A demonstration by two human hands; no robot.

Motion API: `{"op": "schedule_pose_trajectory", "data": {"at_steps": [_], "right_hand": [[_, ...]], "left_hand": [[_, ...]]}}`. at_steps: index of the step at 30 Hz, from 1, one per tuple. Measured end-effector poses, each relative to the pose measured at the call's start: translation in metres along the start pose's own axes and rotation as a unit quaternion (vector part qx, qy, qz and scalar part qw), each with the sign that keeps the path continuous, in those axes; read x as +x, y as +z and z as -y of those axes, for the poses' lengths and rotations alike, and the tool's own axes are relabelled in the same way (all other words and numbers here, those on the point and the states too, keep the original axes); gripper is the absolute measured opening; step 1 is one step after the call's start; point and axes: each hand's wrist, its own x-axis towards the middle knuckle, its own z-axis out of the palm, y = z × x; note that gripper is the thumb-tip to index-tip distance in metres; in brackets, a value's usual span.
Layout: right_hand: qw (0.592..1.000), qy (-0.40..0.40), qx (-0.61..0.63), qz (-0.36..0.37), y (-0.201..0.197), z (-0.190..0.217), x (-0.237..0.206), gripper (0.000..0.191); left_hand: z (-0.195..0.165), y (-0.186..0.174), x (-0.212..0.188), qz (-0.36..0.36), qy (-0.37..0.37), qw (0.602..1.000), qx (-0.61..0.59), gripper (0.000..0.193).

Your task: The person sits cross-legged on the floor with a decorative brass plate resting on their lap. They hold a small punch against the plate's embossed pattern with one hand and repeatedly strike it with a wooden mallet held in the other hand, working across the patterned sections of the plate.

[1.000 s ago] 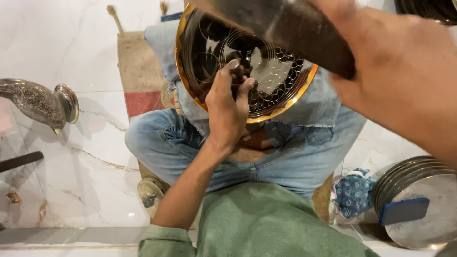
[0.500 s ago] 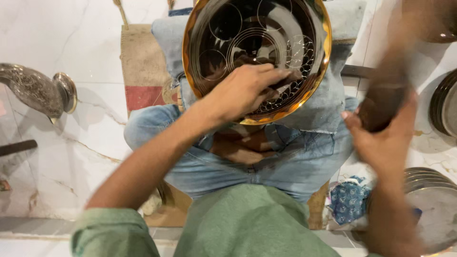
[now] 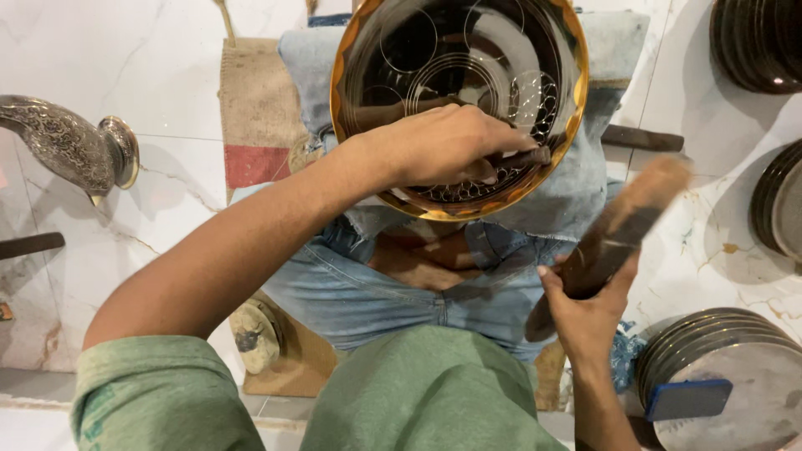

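Observation:
A round brass plate (image 3: 401, 50) with a dark face and engraved circle patterns rests on my lap, over my jeans. My left hand (image 3: 443, 146) lies on the plate's lower part, fingers closed round a thin dark engraving tool (image 3: 522, 156) whose tip points right. My right hand (image 3: 585, 313) is to the right of my knee, gripping a dark wooden mallet (image 3: 622, 225) that slants up and to the right, blurred at its top end.
A chased metal spout piece (image 3: 71, 150) lies on the marble floor at left. Stacks of round metal plates sit at lower right (image 3: 718, 376), at right (image 3: 781, 205) and upper right (image 3: 756, 42). A sack mat (image 3: 255, 108) lies under my legs. A dark stick (image 3: 643, 138) lies right of the plate.
The mallet, raised close to the camera a second ago, has come down to the right of my knee. My left hand has shifted right across the plate with the tool.

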Motion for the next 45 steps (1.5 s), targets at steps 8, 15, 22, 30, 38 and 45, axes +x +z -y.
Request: {"op": "schedule_pose_trajectory", "data": {"at_steps": [8, 15, 22, 30, 38, 45], "right_hand": [[0.983, -0.015, 0.155, -0.095, -0.007, -0.007, 0.011, 0.111], [0.983, -0.098, -0.148, 0.035, -0.031, 0.025, 0.058, 0.077], [0.840, -0.160, -0.500, 0.134, -0.052, 0.131, 0.097, 0.078], [0.767, -0.342, -0.534, 0.104, -0.017, 0.191, 0.107, 0.077], [0.746, -0.447, -0.476, 0.130, 0.003, 0.261, 0.121, 0.062], [0.595, -0.501, -0.603, 0.176, 0.010, 0.303, 0.115, 0.087]], "left_hand": [[0.011, 0.005, 0.004, 0.020, 0.055, 0.998, 0.019, 0.054], [0.012, 0.013, -0.010, -0.072, 0.037, 0.996, 0.026, 0.048], [-0.001, 0.030, -0.036, -0.260, -0.048, 0.964, -0.002, 0.049], [-0.030, 0.083, -0.034, -0.581, -0.225, 0.772, -0.125, 0.035], [-0.018, 0.106, -0.030, -0.614, -0.219, 0.749, -0.122, 0.032], [-0.019, 0.100, -0.035, -0.598, -0.188, 0.778, -0.048, 0.031]]}}
